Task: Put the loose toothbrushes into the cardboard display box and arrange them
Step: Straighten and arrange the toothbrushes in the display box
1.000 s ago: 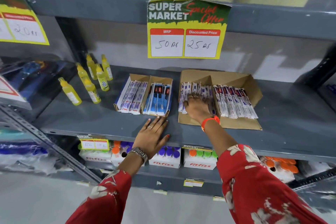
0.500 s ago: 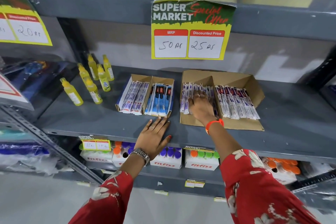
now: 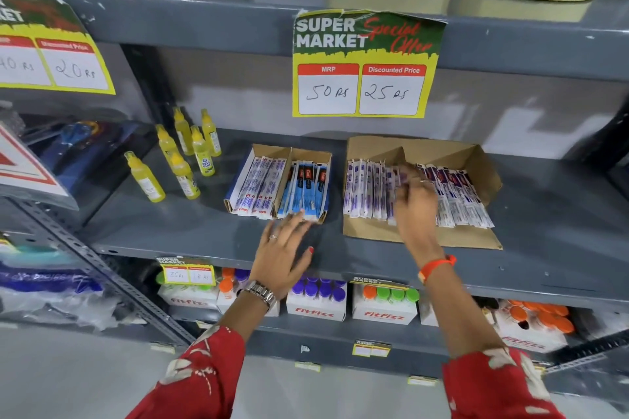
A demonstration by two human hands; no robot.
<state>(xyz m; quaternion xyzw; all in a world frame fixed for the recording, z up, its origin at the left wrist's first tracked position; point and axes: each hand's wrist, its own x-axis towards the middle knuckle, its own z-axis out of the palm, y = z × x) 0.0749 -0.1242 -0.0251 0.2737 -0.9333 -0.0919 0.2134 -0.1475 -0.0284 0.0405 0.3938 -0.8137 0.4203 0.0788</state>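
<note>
An open cardboard display box (image 3: 422, 238) lies flat on the grey shelf, right of centre. It holds two rows of wrapped toothbrushes, a left row (image 3: 366, 190) and a right row (image 3: 459, 201). My right hand (image 3: 415, 204) lies palm down between the rows, its blurred fingertips spread on the packs near the divider. A smaller cardboard box (image 3: 272, 150) to the left holds white toothbrush packs (image 3: 258, 187) and blue ones (image 3: 306, 190). My left hand (image 3: 282, 255) rests flat on the shelf, fingers apart, its fingertips at that box's front edge.
Several yellow bottles (image 3: 183, 160) stand at the left of the shelf. A price sign (image 3: 364, 65) hangs from the shelf above. The shelf's front edge (image 3: 544, 279) runs just below my wrists. Fitfizz boxes (image 3: 316, 303) fill the shelf beneath.
My right hand has slid a little right and farther back over the packs in the right box. My left hand has stayed flat on the shelf.
</note>
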